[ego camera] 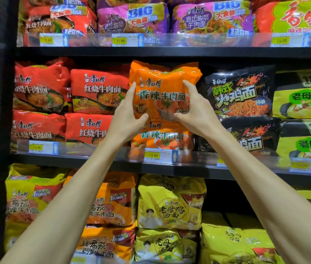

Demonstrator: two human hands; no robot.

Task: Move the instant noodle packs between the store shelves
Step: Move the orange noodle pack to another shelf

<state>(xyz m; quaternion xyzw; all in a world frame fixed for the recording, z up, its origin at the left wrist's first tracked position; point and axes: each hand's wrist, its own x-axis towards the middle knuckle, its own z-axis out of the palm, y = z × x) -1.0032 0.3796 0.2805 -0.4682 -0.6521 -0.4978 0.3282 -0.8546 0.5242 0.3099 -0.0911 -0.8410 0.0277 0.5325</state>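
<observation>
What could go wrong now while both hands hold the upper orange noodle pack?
1. The glossy upper orange noodle pack is held only at its sides by the left hand and right hand, so it may slip.
2. It may drag the lower orange pack over the clear plastic shelf rail.

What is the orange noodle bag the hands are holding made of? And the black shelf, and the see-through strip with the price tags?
The orange noodle bag looks like thin glossy plastic film: it crinkles and glints. The black shelf seems to be painted metal, matte and straight-edged, though wood can't be ruled out. The see-through strip is probably clear hard plastic: packs show through it and it reflects light.
</observation>
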